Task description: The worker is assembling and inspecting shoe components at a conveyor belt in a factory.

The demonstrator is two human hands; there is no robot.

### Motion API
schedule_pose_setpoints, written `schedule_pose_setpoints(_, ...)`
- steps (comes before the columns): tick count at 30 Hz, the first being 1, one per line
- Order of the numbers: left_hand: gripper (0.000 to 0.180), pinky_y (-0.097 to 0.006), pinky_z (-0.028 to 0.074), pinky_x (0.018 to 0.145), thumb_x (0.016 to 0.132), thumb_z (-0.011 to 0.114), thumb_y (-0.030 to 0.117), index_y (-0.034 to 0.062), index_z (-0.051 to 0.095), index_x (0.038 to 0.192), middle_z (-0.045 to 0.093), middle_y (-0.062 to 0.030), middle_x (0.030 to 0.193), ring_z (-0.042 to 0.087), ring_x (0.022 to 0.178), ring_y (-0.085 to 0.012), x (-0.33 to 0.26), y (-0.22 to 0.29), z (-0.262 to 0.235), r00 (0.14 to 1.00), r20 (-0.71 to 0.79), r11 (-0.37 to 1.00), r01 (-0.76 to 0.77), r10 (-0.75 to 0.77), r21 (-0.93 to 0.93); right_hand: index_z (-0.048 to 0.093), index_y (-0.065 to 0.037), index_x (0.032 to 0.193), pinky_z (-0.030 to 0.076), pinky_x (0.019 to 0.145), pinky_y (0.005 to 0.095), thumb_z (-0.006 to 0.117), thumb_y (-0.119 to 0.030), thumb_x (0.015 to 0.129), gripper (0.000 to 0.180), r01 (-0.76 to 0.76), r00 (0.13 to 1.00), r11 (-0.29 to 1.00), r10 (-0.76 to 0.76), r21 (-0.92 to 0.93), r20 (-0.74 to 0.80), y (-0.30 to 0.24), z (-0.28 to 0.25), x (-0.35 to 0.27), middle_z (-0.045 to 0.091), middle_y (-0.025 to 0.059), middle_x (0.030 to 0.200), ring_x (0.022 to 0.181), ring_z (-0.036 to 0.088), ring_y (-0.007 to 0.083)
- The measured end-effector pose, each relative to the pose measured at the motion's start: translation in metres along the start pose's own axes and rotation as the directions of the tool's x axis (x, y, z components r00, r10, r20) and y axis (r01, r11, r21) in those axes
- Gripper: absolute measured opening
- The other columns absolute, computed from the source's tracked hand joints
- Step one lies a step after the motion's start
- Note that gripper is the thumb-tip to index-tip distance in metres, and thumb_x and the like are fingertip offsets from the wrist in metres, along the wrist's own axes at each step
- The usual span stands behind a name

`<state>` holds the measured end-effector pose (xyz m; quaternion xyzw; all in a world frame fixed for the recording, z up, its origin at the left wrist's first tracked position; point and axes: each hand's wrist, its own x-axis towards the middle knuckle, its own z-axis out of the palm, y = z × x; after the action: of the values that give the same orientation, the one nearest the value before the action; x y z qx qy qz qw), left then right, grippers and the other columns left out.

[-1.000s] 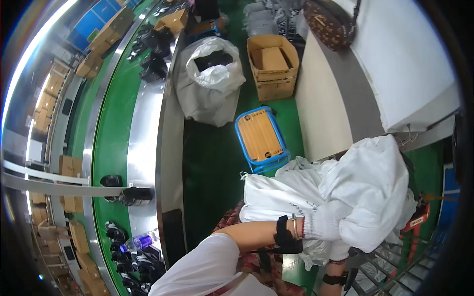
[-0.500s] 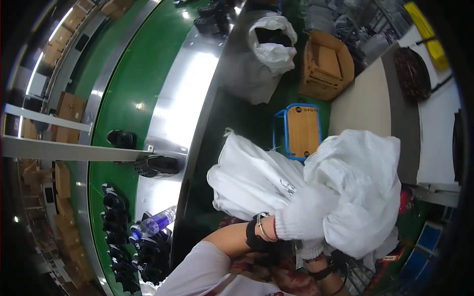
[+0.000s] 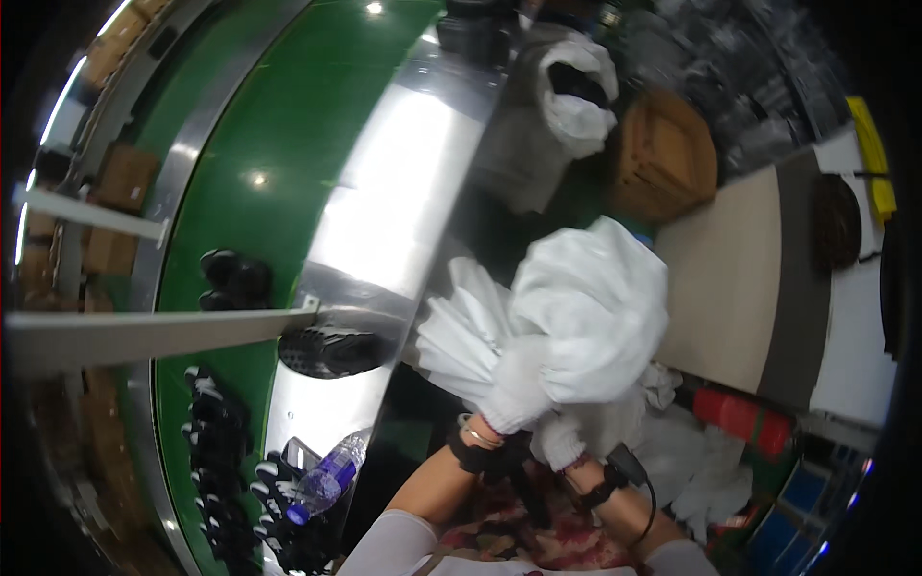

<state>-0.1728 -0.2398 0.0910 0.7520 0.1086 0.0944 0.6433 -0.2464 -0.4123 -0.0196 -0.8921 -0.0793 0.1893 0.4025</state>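
A white woven sack is gathered into folds in front of me, its puffed-out top [image 3: 605,298] bulging up and its pleated part [image 3: 456,341] spreading leftward. My left hand [image 3: 517,384], in a white knit glove, is closed around the gathered sack between these two parts. Just below and to the right, my right hand [image 3: 559,440] in a matching glove is closed against the sack's underside; its fingertips are hidden by the cloth. A bangle and a black band circle my left wrist, and another black strap sits on the right one.
A metal-edged green conveyor [image 3: 279,173] runs along the left, with black shoes [image 3: 331,352] and a purple-labelled bottle [image 3: 327,477] on its steel ledge. Farther off stand another white sack [image 3: 576,120] and a cardboard box [image 3: 663,158]. A beige-topped table [image 3: 720,278] and a red object [image 3: 744,420] are at the right.
Both hands and the puffed sack top have shifted left, and the view has turned. The sack top covers nearly all of the blue-framed stool. More of my right hand and forearm shows.
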Motion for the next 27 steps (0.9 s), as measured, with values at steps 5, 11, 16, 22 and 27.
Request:
schedule_pose_setpoints(5, 0.065, -0.043, 0.049, 0.101, 0.082, 0.077, 0.026, -0.0007, 0.055, 0.137, 0.054, -0.0224, 0.141, 0.057, 0.124, -0.036, -0.001, -0.024, -0.04, 0.971, -0.211, 0.807, 0.21, -0.108, 0.552, 0.067, -0.005, 0.117, 0.053, 0.091, 0.0447, 0.052, -0.034, 0.103, 0.036, -0.112, 0.76, 0.82, 0.435, -0.562, 0.483, -0.1, 0.0, 0.056, 0.07, 0.0195, 0.103, 0.095, 0.068, 0.0337)
schedule_pose_setpoints(11, 0.091, -0.049, 0.04, 0.111, 0.078, 0.08, 0.041, 0.0004, 0.041, 0.149, 0.029, -0.0246, 0.161, 0.039, 0.139, -0.0471, -0.04, -0.101, -0.05, 0.748, -0.291, 0.661, 0.664, -0.597, 0.349, 0.061, -0.009, 0.127, 0.052, 0.089, 0.0465, 0.058, -0.05, 0.096, 0.051, 0.199, 0.835, 0.98, -0.176, 0.012, 0.521, -0.033, 0.021, 0.085, 0.068, 0.0226, 0.114, 0.104, 0.066, 0.0405)
schedule_pose_setpoints(16, 0.034, -0.036, 0.059, 0.072, 0.083, 0.077, 0.014, -0.0019, 0.071, 0.113, 0.076, -0.012, 0.101, 0.072, 0.086, -0.0243, -0.089, -0.101, -0.047, 0.642, -0.583, 0.716, 0.684, -0.498, 0.142, 0.062, -0.004, 0.121, 0.053, 0.09, 0.0436, 0.063, -0.031, 0.094, 0.039, 0.191, 0.737, 0.981, -0.119, -0.037, 0.665, -0.013, -0.032, 0.126, 0.067, 0.0226, 0.111, 0.102, 0.066, 0.0389)
schedule_pose_setpoints(22, 0.038, -0.037, 0.058, 0.072, 0.076, 0.085, 0.022, 0.0016, 0.073, 0.106, 0.076, -0.0126, 0.095, 0.074, 0.083, -0.0274, -0.155, -0.105, -0.042, 0.409, -0.788, 0.637, 0.77, -0.46, 0.028, 0.069, -0.008, 0.108, 0.054, 0.085, 0.0465, 0.064, -0.036, 0.089, 0.035, 0.175, 0.812, 0.933, 0.044, -0.314, 0.583, 0.038, -0.115, 0.15, 0.07, 0.0212, 0.103, 0.099, 0.067, 0.0413)
schedule_pose_setpoints(27, 0.06, -0.04, 0.053, 0.094, 0.085, 0.073, 0.021, -0.0005, 0.053, 0.137, 0.062, -0.0224, 0.131, 0.064, 0.11, -0.0339, -0.184, -0.166, -0.049, 0.56, -0.754, 0.542, 0.773, -0.343, 0.328, 0.068, -0.005, 0.11, 0.053, 0.086, 0.0465, 0.066, -0.037, 0.09, 0.038, 0.251, 0.713, 0.884, 0.105, -0.393, 0.693, 0.023, -0.108, 0.139, 0.071, 0.0219, 0.104, 0.099, 0.068, 0.0404)
